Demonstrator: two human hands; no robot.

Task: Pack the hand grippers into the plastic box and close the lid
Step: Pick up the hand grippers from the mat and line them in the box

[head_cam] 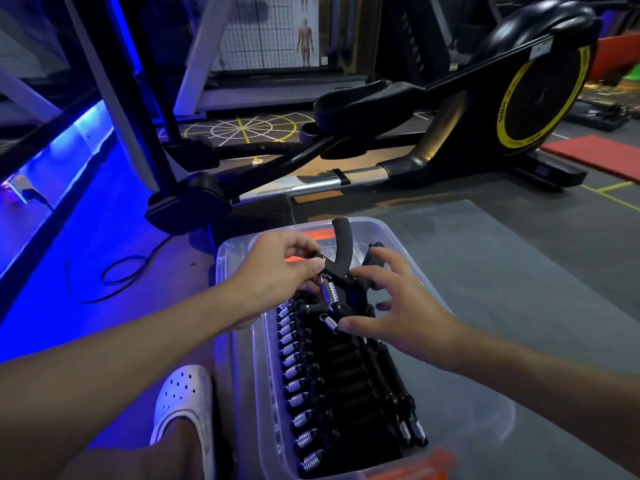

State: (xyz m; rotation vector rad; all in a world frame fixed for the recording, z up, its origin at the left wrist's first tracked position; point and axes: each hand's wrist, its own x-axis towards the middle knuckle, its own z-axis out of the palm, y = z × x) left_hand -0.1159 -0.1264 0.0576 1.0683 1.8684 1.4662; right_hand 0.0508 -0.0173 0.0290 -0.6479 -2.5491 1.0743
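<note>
A clear plastic box (486,403) sits open on a grey mat (519,271) on a gym floor. A long row of black grippers (332,375) with silver springs lies packed inside it. Above the far end of the row, the left hand (277,268) pinches one gripper (341,247) near its spring, thumb and fingers closed on it, one foam handle pointing up. The right hand (398,306) is spread and relaxed, its fingertips at the same gripper, holding nothing. A white clog (183,396) stands left of the box. A black elliptical trainer (450,133) stands behind, with blue light at the left.
</note>
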